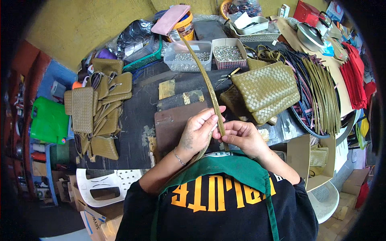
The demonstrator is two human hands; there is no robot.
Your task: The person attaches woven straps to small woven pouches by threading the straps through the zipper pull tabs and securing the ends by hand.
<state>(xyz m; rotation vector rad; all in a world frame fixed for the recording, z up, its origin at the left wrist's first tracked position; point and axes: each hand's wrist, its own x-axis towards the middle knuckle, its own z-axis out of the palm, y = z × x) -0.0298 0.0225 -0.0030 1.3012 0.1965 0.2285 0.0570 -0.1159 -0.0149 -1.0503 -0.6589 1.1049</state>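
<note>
A long, narrow olive strap [205, 76] rises from my hands over the table, its far end leaning up and left. My left hand [201, 127] pinches it between thumb and fingers. Just to the right, my right hand [243, 137] grips the strap's lower part with thumb and fingertips. Thin pale strands [206, 148] trail from below my left hand along its wrist. Beneath the hands, a brown leather panel [173, 126] lies flat on the dark worktable [138, 108]. Beyond my right hand sit olive woven bags [267, 86].
Several small olive pouches [83, 110] are heaped at the left. Behind are a clear tub [171, 60] and a lined basket [230, 63] of small metal pieces. Olive straps [320, 94] lie bundled at right. A white plastic chair [86, 182] and cardboard box [299, 162] flank me.
</note>
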